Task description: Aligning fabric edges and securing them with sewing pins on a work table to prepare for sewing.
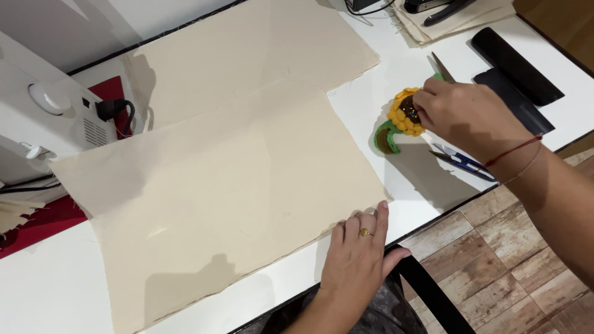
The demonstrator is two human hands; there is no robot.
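Note:
A large cream cloth [235, 161] lies flat across a white table [49, 291]. My left hand [357, 253], with a ring on one finger, rests palm down on the cloth's near right corner at the table's front edge. My right hand [465, 114] reaches to the right of the cloth and touches a yellow crocheted sunflower [403, 114] with a green stem; the fingers pinch at its dark centre. What the fingertips hold, if anything, is too small to see. Small blue thread snips [463, 162] lie just below that hand.
A white sewing machine [43, 105] with a black plug stands at the far left on a red mat [37, 226]. Two black flat pieces [516, 80] lie at the far right. Folded cream fabric [445, 21] sits at the back. Scissor blades [442, 67] poke out behind my right hand.

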